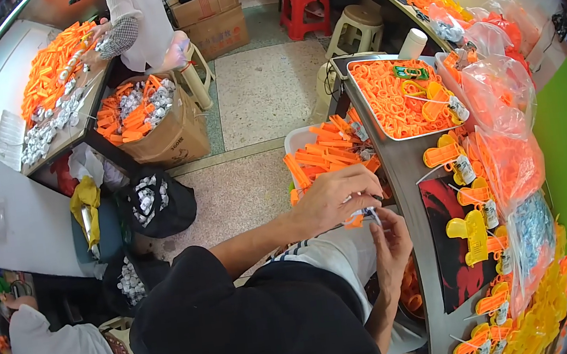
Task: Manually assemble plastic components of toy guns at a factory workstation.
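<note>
"Where's the piece, and how have you got it?"

"My left hand (338, 197) pinches the small white-and-dark piece (370, 210) in its fingertips, over my lap. Just right of that, my right hand (393, 236) is curled close; whether it grips too, I can't tell. The worktop (405, 175) lies further right."

"How will it handle?"

"Light, I'd judge, and fairly stiff, probably slick plastic, so it could slip. I'd hold it by the edges, fingertips only; squeezed hard, it might crack."
</note>
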{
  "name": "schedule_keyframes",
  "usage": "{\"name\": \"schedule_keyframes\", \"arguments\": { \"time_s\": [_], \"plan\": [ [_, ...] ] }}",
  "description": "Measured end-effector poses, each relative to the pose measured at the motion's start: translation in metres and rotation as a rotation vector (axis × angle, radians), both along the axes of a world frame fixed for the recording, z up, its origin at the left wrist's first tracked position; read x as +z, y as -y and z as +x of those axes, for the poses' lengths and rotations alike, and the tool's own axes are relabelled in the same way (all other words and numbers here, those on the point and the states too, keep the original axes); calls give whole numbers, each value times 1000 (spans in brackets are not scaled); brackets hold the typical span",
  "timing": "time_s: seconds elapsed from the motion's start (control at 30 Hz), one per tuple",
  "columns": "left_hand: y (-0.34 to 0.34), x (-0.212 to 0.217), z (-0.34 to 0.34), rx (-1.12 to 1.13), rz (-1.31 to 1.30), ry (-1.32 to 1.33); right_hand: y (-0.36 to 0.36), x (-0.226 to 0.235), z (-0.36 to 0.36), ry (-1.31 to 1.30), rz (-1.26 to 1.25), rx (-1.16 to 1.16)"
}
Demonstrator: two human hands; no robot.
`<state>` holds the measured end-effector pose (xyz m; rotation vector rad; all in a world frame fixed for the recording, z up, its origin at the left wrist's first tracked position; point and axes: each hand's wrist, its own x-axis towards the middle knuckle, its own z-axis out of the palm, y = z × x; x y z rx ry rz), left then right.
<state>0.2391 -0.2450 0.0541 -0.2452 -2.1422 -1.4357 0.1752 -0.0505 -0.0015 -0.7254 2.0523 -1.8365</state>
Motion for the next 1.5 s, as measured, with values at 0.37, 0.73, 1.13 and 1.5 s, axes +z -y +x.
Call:
{"name": "schedule_keyframes", "arguments": {
  "time_s": [0.37, 0.73, 1.13, 1.5],
  "plan": [
    [-3, -13, 0, 249, -14, 117, -3, 29, 36, -582, 388, 412],
    [-2, -9, 1, 67, -150, -28, 16, 51, 3, -600, -74, -71],
    [-10, -6, 0, -225, 208, 69, 4, 10, -12, 218, -358, 345],
    [145, 4, 15, 112, 1120, -662, -9, 8, 5, 401, -471, 84]
  ]
}}
